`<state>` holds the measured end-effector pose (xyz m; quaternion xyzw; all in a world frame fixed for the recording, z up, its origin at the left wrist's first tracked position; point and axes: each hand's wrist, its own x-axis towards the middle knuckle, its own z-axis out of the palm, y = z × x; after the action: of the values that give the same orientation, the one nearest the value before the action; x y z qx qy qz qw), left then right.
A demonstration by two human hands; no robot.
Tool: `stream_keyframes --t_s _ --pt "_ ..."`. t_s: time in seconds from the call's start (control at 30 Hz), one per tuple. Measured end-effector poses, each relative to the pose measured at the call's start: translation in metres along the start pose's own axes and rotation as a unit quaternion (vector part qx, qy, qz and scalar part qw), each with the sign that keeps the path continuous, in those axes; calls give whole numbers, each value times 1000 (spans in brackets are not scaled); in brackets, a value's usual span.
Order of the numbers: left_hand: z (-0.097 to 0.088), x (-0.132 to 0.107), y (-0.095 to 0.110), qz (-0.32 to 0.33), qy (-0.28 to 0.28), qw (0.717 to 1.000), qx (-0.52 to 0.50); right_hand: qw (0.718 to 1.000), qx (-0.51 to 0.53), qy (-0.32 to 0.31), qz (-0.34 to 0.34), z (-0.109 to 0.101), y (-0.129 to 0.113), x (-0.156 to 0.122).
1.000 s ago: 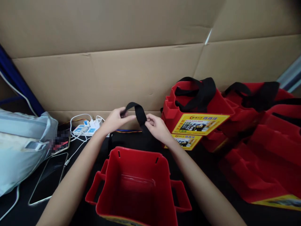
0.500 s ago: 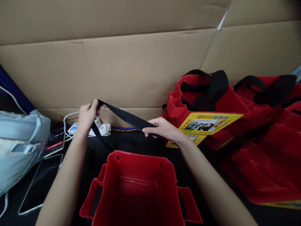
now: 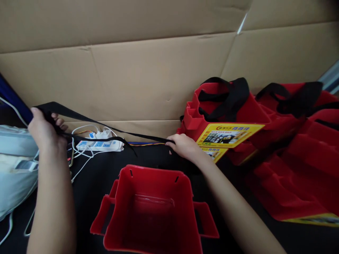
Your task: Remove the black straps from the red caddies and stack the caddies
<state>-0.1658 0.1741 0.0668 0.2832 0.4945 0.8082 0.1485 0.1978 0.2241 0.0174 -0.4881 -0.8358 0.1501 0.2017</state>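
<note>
A long black strap (image 3: 106,126) stretches between my two hands above the table. At the left, my left hand (image 3: 46,127) is closed around it, and a loose length trails from there toward the middle. My right hand (image 3: 182,146) pinches the strap farther along, in front of the stacked red boxes. Below and between my arms stands a red plastic box (image 3: 156,183), open at the top, with slots in its far wall and a loop-shaped bracket on each side. Its inside looks bare.
More red boxes (image 3: 227,106) with black strap handles and yellow labels stand at the right. A white power strip (image 3: 100,145) with plugs and cables lies at the back. To the left is a pale blue bag (image 3: 16,169). A cardboard wall (image 3: 137,81) closes off the back.
My left hand has moved left and slightly down, drawing the strap out longer. The right hand stays near its place, still gripping the strap. The view has shifted slightly.
</note>
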Motion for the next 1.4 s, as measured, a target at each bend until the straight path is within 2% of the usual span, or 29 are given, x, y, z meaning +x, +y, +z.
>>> stream_keyframes --t_s 0.13,0.2,0.27,0.33,0.4,0.5,0.53,0.57,0.6,0.7,0.83,0.93,1.0,1.07,1.1,1.17,1.27,1.33,1.4 --pt "9 -8 -6 -3 -142 984 103 998 21 46 -26 -2 -7 1" --pt "16 -19 -8 4 -208 963 171 996 41 61 -44 -5 -13 0" --pt "26 -36 -6 28 -323 912 253 994 63 71 -61 -6 -17 -1" --pt "41 -60 -5 66 -460 834 296 992 68 75 -73 -5 -20 -3" --pt "60 -89 -8 72 -566 783 249 994 46 69 -74 -2 -23 -5" --pt "87 -124 -24 -7 -685 710 166 997 11 28 -73 3 -26 -6" --pt "92 -129 -30 -45 -706 689 156 997 8 13 -76 4 -26 -6" --pt "96 -131 -36 -89 -708 685 147 997 9 -1 -81 4 -26 -6" --pt "96 -128 -41 -128 -693 696 136 996 11 -9 -86 3 -26 -6" --pt "86 -102 -44 -191 -593 778 81 994 25 -18 -104 -6 -27 -9" --pt "70 -70 -28 -176 -496 850 22 987 78 -31 -133 -17 -33 -17" --pt "67 -67 -17 -161 -429 889 -16 980 151 -10 -127 -18 -37 -20" --pt "66 -67 -16 -107 -418 902 14 965 234 9 -118 -18 -35 -19" --pt "62 -63 -20 -30 -427 896 119 938 330 12 -105 -18 -30 -16" --pt "58 -59 -22 4 -437 880 187 925 368 14 -94 -18 -28 -14" --pt "50 -49 -29 41 -470 826 308 914 399 21 -68 -18 -24 -11" --pt "44 -43 -37 64 -524 753 393 937 339 48 -67 -14 -24 -7" --pt "51 -54 -38 95 -546 737 388 955 275 53 -102 -9 -27 -7" --pt "66 -76 -37 132 -579 733 330 963 226 37 -142 -4 -32 -8"
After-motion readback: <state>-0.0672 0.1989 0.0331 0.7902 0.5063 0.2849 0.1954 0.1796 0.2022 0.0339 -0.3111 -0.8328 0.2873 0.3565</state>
